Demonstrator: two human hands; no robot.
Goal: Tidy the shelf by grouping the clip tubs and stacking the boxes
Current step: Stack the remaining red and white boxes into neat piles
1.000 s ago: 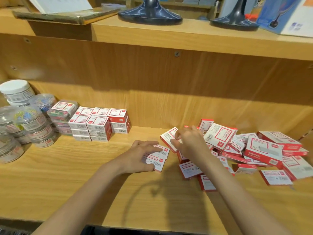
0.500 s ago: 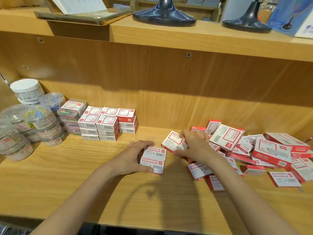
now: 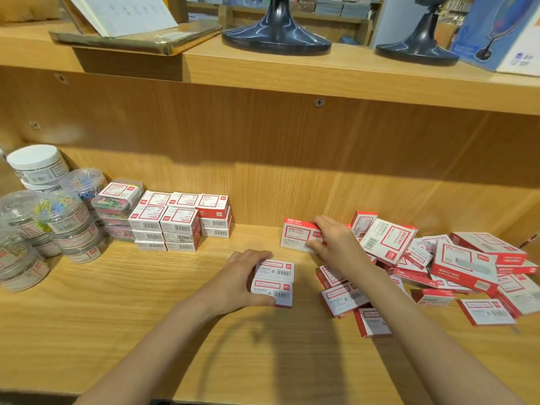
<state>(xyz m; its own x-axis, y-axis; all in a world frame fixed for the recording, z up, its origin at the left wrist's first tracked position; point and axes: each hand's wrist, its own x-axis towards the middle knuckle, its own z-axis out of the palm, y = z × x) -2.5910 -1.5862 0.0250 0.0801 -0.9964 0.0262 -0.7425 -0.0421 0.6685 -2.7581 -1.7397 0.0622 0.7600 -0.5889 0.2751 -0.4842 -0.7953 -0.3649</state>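
L hand (image 3: 242, 280) gripped a pair of small boxes (image 3: 273, 283) flat on the shelf (image 3: 117, 317); R hand (image 3: 336, 244) pinched one box (image 3: 299, 235) raised just beyond, at the loose pile's (image 3: 438, 267) edge. Done: clip tubs (image 3: 46, 217) grouped far L, w/ a neat stack (image 3: 181, 220) beside them. Left: approx. half, the whole R pile unstacked.

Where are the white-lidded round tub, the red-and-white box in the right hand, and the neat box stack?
White-lidded round tub (image 3: 34, 155), head view, lid top.
Red-and-white box (image 3: 298, 234), head view, front face.
Neat box stack (image 3: 178, 220), head view, top front box.
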